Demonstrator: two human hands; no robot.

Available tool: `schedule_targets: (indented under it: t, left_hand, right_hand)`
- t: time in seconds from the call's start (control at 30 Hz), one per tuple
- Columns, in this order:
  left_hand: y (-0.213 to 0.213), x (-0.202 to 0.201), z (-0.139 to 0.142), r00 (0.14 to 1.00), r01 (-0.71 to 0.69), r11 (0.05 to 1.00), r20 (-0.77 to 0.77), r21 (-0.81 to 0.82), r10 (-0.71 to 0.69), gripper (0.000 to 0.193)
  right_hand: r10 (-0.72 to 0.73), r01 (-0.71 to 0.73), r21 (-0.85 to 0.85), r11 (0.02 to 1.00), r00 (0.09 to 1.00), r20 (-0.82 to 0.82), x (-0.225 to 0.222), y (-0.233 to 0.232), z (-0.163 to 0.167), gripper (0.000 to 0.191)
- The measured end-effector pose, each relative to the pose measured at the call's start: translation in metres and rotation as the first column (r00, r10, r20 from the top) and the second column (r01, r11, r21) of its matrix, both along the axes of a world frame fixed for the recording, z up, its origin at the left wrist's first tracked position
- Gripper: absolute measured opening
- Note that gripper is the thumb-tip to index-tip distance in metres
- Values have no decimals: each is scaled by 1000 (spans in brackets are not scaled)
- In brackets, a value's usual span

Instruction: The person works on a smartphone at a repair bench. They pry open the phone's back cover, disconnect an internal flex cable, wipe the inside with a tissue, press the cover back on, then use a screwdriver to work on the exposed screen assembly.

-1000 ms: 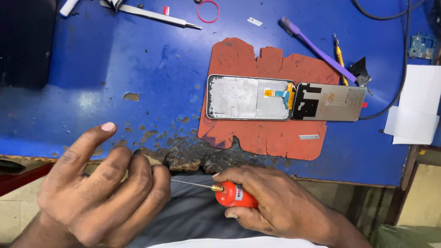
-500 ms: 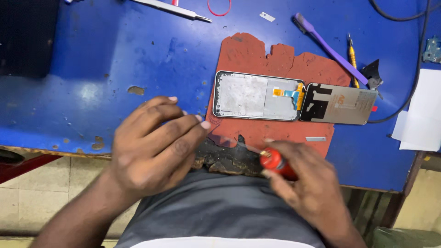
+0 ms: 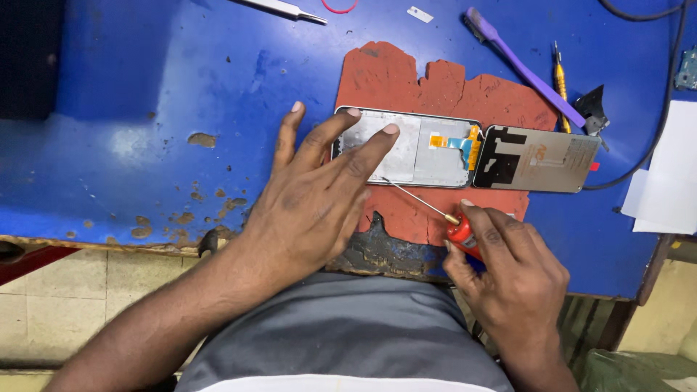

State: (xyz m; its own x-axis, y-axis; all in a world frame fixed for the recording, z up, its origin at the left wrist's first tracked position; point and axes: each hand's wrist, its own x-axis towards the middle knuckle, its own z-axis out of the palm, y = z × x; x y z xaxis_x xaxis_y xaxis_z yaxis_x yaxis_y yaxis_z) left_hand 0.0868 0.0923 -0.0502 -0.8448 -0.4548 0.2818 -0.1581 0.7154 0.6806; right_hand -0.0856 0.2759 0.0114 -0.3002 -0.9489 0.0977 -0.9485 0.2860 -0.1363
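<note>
a person's left hand lies flat, fingers spread wide, pressing on the near end of an opened phone frame that rests on a worn red mat on a blue workbench. the right hand grips a red-handled screwdriver, fingers curled tight around the handle, its thin shaft angled up toward the frame's lower edge. a detached screen panel lies just beside the frame, joined by an orange flex cable. a purple tool sits beyond.
</note>
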Motion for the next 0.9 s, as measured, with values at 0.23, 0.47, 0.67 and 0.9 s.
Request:
schedule_targets:
  t: [0.23,0.47,0.67,0.9]
  left_hand:
    - [4,0,-8,1000,-26,999,-16,-34,25,68]
    - [4,-1,-10,1000,-25,999,0,-26,25,66]
    - [4,0,-11,1000,-26,999,-7,-30,26,66]
    - [3,0,-10,1000,-20,1000,2,-16,20,68]
  right_hand:
    - [-18,18,20,1000,999,-27,1,0,-1,48]
    - [-14,15,27,1000,1000,-20,0,-1,0,48]
    - [10,-9,42,999,1000,-27,-7,-4,3,48]
    - [59,-57,53,997,998,-32,-12,-11,5,48]
